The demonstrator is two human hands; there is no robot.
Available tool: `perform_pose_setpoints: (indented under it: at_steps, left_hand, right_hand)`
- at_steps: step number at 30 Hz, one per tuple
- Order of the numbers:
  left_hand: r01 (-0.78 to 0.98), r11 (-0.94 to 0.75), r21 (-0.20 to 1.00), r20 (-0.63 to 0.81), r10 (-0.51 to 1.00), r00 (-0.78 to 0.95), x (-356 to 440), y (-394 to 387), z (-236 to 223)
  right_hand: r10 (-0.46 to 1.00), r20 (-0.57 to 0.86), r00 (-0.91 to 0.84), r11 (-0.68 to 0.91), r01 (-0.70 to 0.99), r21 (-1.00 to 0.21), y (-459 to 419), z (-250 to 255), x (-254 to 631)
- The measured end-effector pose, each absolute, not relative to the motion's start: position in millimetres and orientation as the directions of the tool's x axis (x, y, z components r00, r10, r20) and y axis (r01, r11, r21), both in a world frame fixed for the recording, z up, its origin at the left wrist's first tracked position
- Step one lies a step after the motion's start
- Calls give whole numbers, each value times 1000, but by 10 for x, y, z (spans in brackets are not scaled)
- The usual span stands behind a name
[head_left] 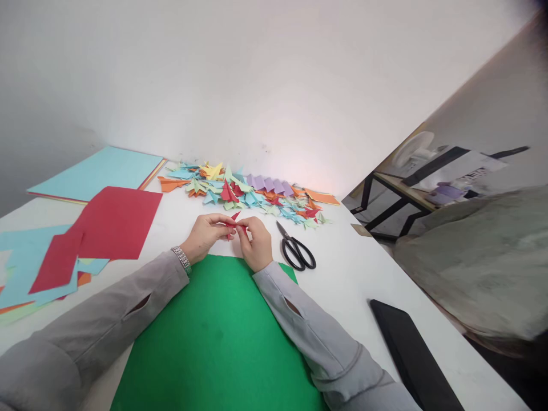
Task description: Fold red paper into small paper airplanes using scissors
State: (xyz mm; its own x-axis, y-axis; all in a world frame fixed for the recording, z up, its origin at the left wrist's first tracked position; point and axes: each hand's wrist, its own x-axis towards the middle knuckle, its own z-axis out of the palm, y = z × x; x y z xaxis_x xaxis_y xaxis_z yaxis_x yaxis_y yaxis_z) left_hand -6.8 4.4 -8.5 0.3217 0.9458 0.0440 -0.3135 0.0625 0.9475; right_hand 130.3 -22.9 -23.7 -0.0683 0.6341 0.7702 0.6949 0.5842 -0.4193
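Between the fingertips of both hands is a small folded piece of red paper (235, 216), with a pointed tip sticking up. My left hand (208, 234) pinches it from the left, a metal watch band at its wrist. From the right, my right hand (256, 242) pinches the same piece; the fingers hide most of its shape. Both hands are just above the far edge of a green sheet (214, 331). Beyond them lies a heap of small folded paper figures (252, 197) in several colours. Black-handled scissors (295, 248) rest right of my right hand.
At the left lie a stack of light blue sheets (98, 171), a red sheet (124, 222) and overlapping cut pieces (25, 257). A black phone-like slab (411, 354) lies near the white table's (342, 274) right edge. A wall stands behind; a bed (479, 262) is at right.
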Motion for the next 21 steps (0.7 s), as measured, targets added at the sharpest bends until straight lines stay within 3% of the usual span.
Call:
perform_pose_setpoints:
  at_steps: [9,21]
  left_hand:
    - [-329,83,941,17,957,290,-62,53,-85]
    - [-279,31,960,50,959,278,-60,43,-81]
  right_hand:
    - [629,773,-80,598,686,-415,-247,-211,1292]
    - [660,749,-51,616,608,-501,-215,-219,1303]
